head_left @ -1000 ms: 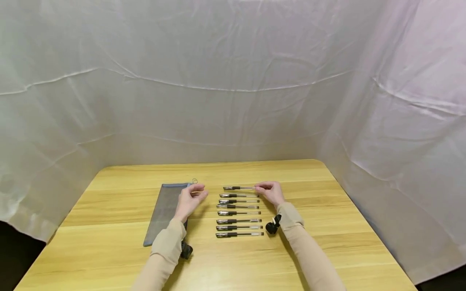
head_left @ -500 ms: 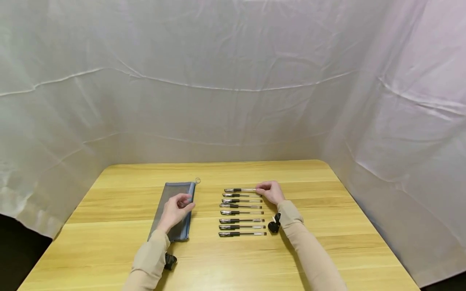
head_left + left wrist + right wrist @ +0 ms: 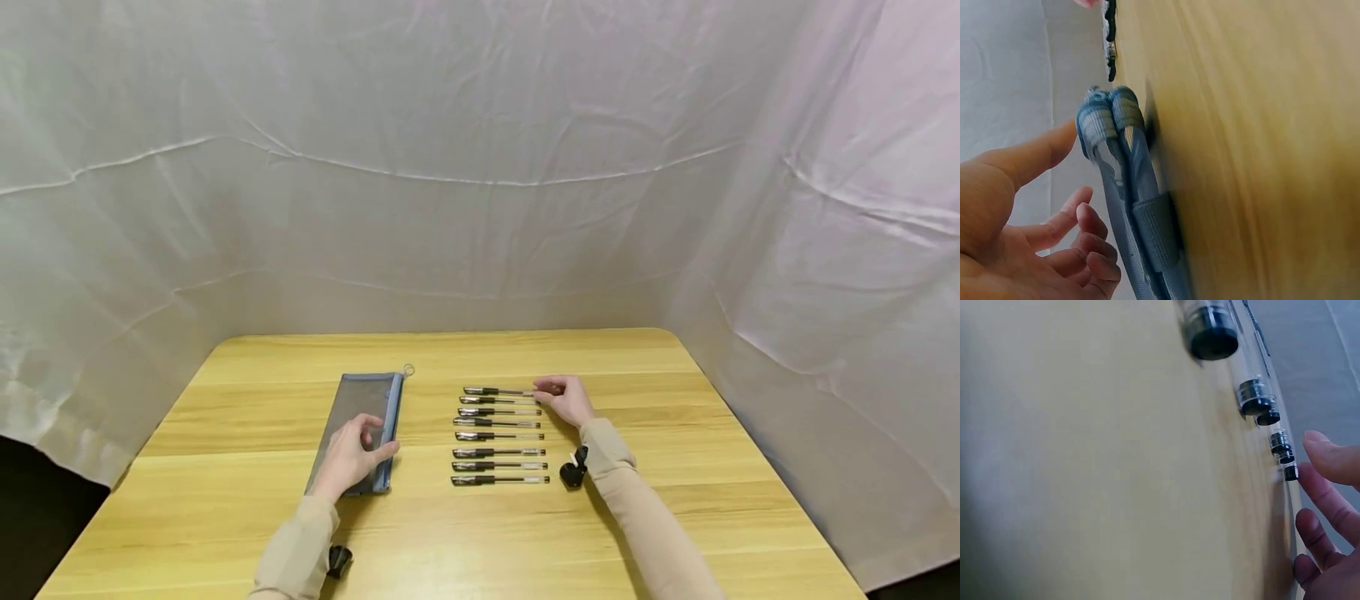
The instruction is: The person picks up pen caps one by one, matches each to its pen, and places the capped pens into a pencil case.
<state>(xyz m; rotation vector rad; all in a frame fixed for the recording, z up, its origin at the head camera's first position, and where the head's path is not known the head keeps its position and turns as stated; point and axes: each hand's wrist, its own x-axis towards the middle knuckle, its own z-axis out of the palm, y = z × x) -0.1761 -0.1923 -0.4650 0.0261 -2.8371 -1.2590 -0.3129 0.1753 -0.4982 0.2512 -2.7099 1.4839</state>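
A grey mesh zip pouch (image 3: 363, 395) with blue edging lies on the left of the table. Over its near half is my left hand (image 3: 347, 457), thumb and fingers apart. In the left wrist view the thumb tip comes right up to the end of the pouch (image 3: 1099, 122), and the other fingers bend loosely beside it. Several black-gripped gel pens (image 3: 480, 453) lie in a parallel column, grips to the left. At the right end of the farthest pen (image 3: 483, 391) is my right hand (image 3: 567, 403). Its thumb and forefinger are parted in the right wrist view, beside the pens' black end plugs (image 3: 1214, 344).
The wooden table (image 3: 660, 500) has a pale cloth (image 3: 480, 250) hanging behind it and along both sides. A small metal ring (image 3: 408, 369) sits at the pouch's far right corner. Each wrist wears a black camera (image 3: 573, 473).
My left hand has moved left and nearer to me, over the pouch. My right hand has let go of the farthest pen, which lies at the column's far end, and shifted slightly right.
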